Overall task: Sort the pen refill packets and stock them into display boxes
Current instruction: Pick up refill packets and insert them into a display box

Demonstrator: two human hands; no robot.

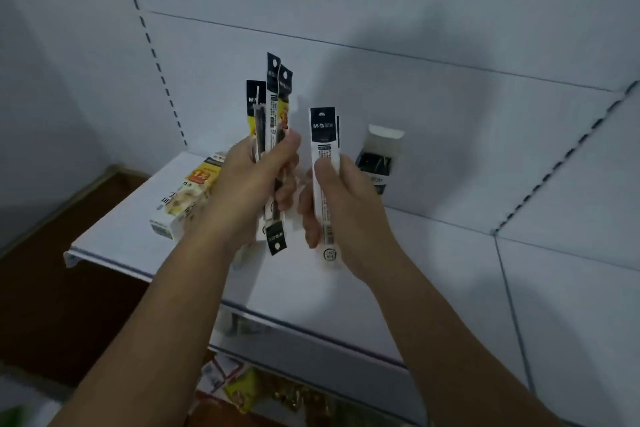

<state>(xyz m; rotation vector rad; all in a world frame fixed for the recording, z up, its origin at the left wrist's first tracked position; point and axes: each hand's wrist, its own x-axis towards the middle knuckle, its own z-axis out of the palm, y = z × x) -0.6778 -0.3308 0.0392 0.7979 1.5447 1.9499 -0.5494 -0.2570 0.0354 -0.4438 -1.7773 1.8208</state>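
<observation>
Scene: A fan of pen refill packets is held upright over a white shop shelf, with a single white packet drawn apart from it.
Left grip: The left hand is clenched round the mixed bunch, thumb across the front; at least one packet in it is seen turned head down, its dark hanging tab at the bottom.
Right grip: The right hand is closed on the white packet, pinched between thumb and fingers, label facing the camera.
Boxes: A yellow-printed display box is laid on its side on the shelf to the left, just behind the left wrist; an open white box with dark contents is stood at the back, behind the right hand.
Step judged: Sorting is under way, a white packet being matched to its box.
Advice: The label is best read before release, so that the right box is chosen. The packet should be lowered upright, header tab uppermost, to match those inside. The upside-down packet should be turned before stocking.
Risk: The loosely fanned bunch could slip if the left grip is eased.
</observation>
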